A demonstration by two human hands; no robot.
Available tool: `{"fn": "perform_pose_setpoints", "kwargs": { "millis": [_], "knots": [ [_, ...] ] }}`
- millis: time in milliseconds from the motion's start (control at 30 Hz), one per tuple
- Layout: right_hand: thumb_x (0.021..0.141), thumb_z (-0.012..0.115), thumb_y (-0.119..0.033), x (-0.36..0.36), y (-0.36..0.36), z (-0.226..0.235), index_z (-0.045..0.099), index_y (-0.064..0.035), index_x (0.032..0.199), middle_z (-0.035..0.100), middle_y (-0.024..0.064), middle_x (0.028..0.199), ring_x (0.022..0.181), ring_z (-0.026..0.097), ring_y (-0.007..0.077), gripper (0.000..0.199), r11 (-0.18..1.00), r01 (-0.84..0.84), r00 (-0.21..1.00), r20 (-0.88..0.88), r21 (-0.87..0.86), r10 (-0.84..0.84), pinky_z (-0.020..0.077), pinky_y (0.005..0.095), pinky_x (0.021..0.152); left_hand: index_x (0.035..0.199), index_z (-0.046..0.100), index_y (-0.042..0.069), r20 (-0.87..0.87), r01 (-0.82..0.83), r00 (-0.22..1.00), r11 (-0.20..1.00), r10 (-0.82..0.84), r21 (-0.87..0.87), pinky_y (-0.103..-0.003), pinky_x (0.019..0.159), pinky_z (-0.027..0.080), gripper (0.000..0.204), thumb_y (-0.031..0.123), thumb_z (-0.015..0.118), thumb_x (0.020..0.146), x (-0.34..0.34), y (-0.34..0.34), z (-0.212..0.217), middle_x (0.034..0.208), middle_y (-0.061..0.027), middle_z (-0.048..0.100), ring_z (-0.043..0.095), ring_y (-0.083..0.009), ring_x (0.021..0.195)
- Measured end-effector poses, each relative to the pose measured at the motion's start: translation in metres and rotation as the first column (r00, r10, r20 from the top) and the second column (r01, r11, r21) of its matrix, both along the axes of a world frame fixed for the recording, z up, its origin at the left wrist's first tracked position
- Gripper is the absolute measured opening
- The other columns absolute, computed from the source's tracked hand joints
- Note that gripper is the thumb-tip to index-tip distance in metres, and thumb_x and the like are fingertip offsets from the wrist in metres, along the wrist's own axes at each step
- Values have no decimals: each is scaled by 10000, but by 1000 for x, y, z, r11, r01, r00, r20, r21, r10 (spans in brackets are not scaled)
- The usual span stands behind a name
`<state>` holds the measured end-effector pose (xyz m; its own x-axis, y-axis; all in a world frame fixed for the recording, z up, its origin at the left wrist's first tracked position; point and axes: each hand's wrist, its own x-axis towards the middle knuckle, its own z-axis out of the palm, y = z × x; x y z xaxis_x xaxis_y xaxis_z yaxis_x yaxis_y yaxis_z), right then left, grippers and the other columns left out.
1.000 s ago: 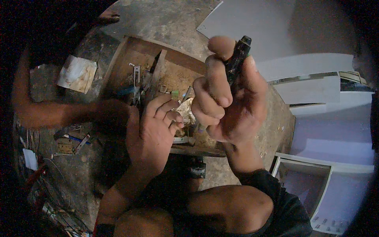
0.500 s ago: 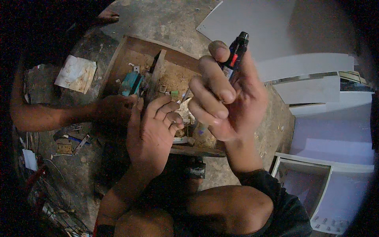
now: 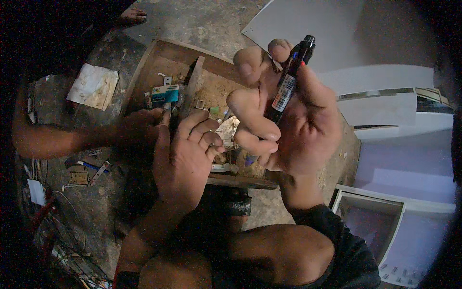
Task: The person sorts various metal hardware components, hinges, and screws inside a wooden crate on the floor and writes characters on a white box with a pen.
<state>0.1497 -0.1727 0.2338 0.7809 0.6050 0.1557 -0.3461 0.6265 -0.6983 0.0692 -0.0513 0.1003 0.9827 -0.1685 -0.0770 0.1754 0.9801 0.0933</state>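
R hand (image 3: 288,120) is raised w/ fingers curled round a black marker (image 3: 288,79), gripping it upright, right of centre. L hand (image 3: 185,159) is loosely curled, holding nothing visible, resting over the wooden tray (image 3: 168,53) on the floor; a co-worker's hand (image 3: 137,130) reaches in from the left.

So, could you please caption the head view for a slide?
Right hand raises a black marker; left hand rests over a wooden tray.

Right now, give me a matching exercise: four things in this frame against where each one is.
Things:
1. pen
2. left hand
3. paper sheet
4. white panels

Places:
A. on the floor, left of the wooden tray
B. held up in the right hand
C. on the right side of the view
D. low over the tray's near edge

Pairs: 1-B, 2-D, 3-A, 4-C
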Motion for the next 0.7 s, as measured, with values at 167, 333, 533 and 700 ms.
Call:
{"fn": "perform_pose_setpoints", "kwargs": {
  "millis": [167,333,533,700],
  "knots": [
    [1073,351,-306,-2,1,3,441,-110,1250,435,124,1157,583,367,110,279,999,27,1000,-10,31,-27,283,197,424,1379,436,-21,7,-9,1000,1000,9,-5,-403,983,392,726,593,288,1021,-2,1,4,1246,-154,537,514,-271,1054],
    [1088,325,-314,3,-2,-4,430,-96,1215,434,121,1147,585,371,107,273,997,-46,999,12,62,46,287,195,420,1376,441,-24,-123,13,992,1000,-14,-5,-400,990,386,731,594,287,1019,0,3,15,1237,-151,535,509,-266,1043],
    [1097,302,-368,6,-1,-7,434,-70,1139,461,113,1024,529,322,83,329,1000,-5,1000,14,21,5,255,182,397,1368,457,-20,-29,10,1000,1000,-10,16,-392,981,389,719,586,277,1025,-5,6,3,1226,-136,535,507,-262,1033],
    [1092,276,-452,7,-3,-6,427,-78,1003,450,70,790,477,278,78,413,1000,-16,998,63,-7,16,239,191,381,1369,461,-15,0,11,1000,999,-11,-34,-394,987,382,720,589,273,1025,-5,4,7,1226,-132,533,501,-260,1032]
  ]
}}
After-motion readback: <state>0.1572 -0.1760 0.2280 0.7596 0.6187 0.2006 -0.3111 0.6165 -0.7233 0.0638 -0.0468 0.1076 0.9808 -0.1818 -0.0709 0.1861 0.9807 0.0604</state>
